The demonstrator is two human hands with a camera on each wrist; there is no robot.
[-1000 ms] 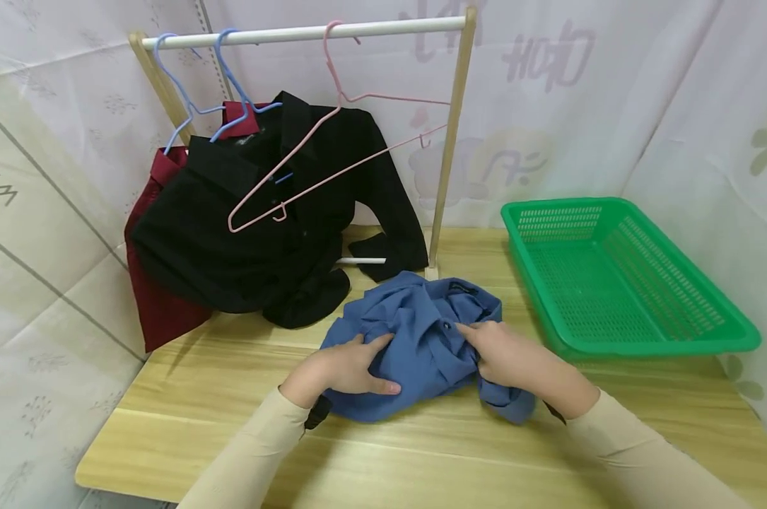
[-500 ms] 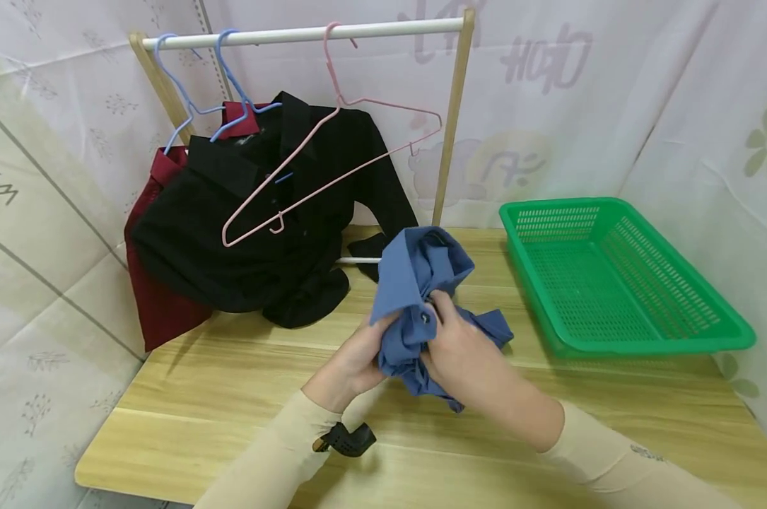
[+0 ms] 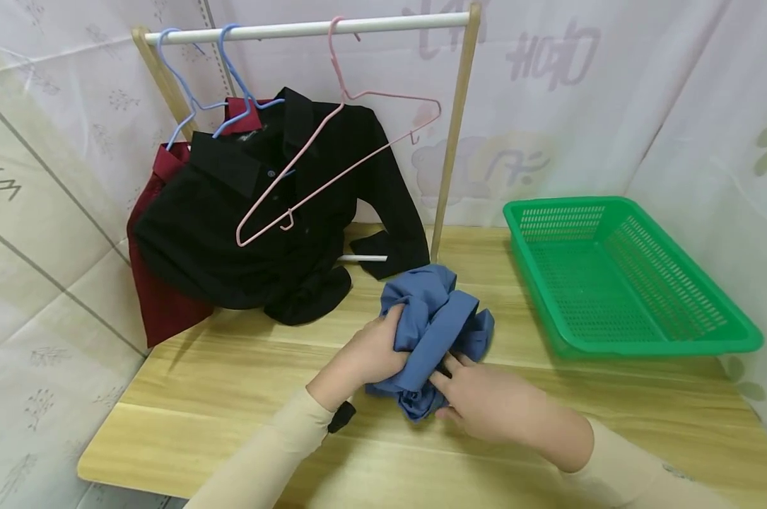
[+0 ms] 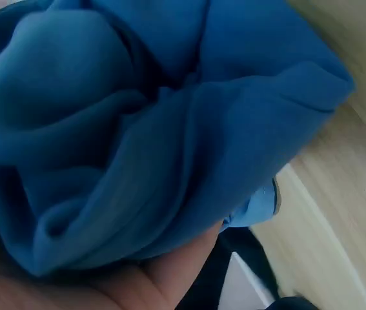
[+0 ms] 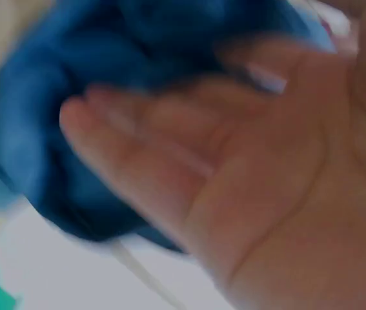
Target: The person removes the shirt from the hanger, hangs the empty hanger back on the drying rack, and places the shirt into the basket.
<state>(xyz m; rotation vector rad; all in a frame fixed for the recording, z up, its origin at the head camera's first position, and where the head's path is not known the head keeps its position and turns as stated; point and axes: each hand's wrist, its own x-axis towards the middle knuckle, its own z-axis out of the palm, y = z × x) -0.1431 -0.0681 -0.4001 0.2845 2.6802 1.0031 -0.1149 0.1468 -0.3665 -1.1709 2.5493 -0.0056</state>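
A crumpled blue shirt (image 3: 421,311) is bunched over the wooden table in the head view, with its folds twisted together. My left hand (image 3: 373,350) grips its left side, the thumb lying over the cloth. In the left wrist view the shirt (image 4: 170,142) fills most of the picture, and the left hand (image 4: 137,284) shows below it, its fingers partly hidden by fabric. My right hand (image 3: 494,399) is at the shirt's lower right. The right wrist view, blurred, shows this right hand (image 5: 234,174) with fingers extended alongside the cloth.
A pink hanger (image 3: 338,177) hangs bare from the rack's white rail (image 3: 383,24). Left of it, a black shirt (image 3: 230,226) and a dark red shirt (image 3: 150,283) hang on blue hangers. A green basket (image 3: 542,304) stands at the right on the wooden table (image 3: 198,424).
The blue shirt was spread flatter, then lifted and gathered between both hands; now it is lower and turned, collar out of sight. My right hand has loosened from its earlier grip.
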